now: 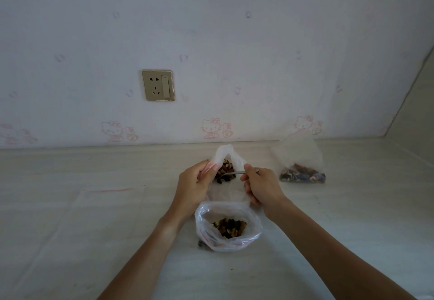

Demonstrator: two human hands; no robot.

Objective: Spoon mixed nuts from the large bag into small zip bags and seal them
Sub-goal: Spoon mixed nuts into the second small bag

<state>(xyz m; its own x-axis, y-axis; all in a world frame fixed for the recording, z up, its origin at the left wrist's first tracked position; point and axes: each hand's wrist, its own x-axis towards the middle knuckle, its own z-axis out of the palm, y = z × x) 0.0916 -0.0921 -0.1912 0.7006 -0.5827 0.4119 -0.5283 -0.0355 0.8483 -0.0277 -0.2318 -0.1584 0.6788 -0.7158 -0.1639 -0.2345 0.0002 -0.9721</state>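
Hands are working over a pale counter (94,205), with the large bag (229,225) standing nearest, its mouth gaping upward and mixed nuts (231,225) showing inside; red printing runs along its near rim but is too blurred to read. Just beyond it, the left hand (195,186) is pinching the rim of a small zip bag (226,156) between thumb and curled fingers, holding its mouth open and tilted up toward the far wall. The right hand (263,188) is gripping the handle of a spoon (237,173) with fingers curled round it; the spoon is lying roughly level, its long axis running left to right, its bowl pointing left into the small bag's mouth and carrying dark nuts. Farther right, well apart, a filled zip bag (301,170) is lying on the counter with nuts gathered at its near end. On the wall a brass-coloured socket (158,85) is sitting above faint pink cartoon-cat wallpaper figures (215,128).
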